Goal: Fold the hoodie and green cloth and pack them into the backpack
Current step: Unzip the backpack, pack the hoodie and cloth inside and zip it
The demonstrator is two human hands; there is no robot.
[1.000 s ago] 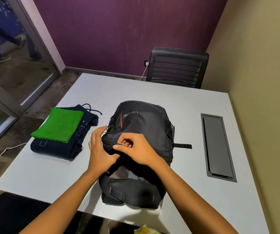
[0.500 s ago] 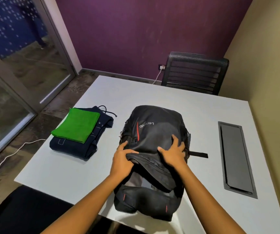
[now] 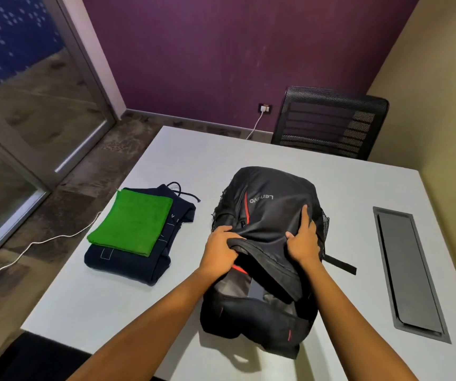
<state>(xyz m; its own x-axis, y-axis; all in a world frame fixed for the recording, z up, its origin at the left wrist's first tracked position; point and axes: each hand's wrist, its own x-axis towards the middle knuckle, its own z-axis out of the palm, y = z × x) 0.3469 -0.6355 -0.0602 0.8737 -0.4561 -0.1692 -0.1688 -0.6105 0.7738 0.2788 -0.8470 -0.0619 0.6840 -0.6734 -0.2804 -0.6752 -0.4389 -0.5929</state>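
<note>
Purple wall (image 3: 221, 50) closes the far side of the room, with a glass partition (image 3: 28, 111) on the left and a beige wall on the right. At far left a white cable (image 3: 23, 251) trails across the mottled floor. A pale grey tabletop (image 3: 183, 166) fills the middle. On its left part lies the folded dark navy hoodie (image 3: 127, 264), its drawstring looping out at the far end; the folded green cloth (image 3: 130, 221) lies flat on top of it, both well apart from the bag's opening. Right of them, at the centre, the black Lenovo backpack (image 3: 273, 204) lies on its back with its top toward the near edge, its main compartment unzipped and gaping. The left hand (image 3: 221, 250) grips the left edge of the open flap, fingers curled round the rim. The right hand (image 3: 304, 240) holds the flap's right side, thumb tucked under the fabric and fingers spread over the front panel. A black strap (image 3: 339, 265) sticks out on the bag's right. Beyond, against the far wall, a white charger sits in a wall socket (image 3: 265, 108), and a black mesh office chair (image 3: 331, 122) stands at the tabletop's far edge. At right, a dark cable hatch (image 3: 408, 270) is set into the tabletop.
</note>
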